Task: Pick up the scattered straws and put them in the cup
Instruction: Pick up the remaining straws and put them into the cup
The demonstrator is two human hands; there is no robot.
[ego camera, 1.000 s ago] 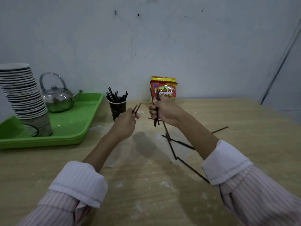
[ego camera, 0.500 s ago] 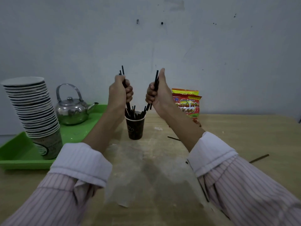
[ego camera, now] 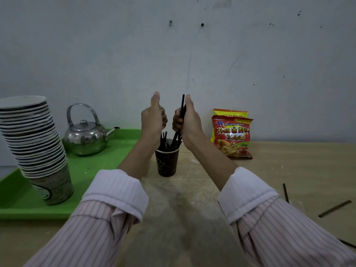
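Wooden bench (ego camera: 289, 160) spans the scene, with a green plastic tray (ego camera: 100, 166) on its left side. On the tray, a leaning stack of white paper cups (ego camera: 32, 141) stands at the near left, and a shiny steel kettle (ego camera: 84, 137) sits further back. Two red and yellow snack packets (ego camera: 233, 137) lean against the far wall on the right.

Both hands are raised side by side over the middle, close but apart, thumbs up. The left hand (ego camera: 153, 120) is curled, a dark sliver showing beside its thumb. The right hand (ego camera: 187, 120) grips black straws (ego camera: 181, 110) whose lower ends reach into the dark paper cup (ego camera: 166, 162). The cup stands just right of the tray, with more straws inside. Three loose straws (ego camera: 334, 208) lie at the near right.
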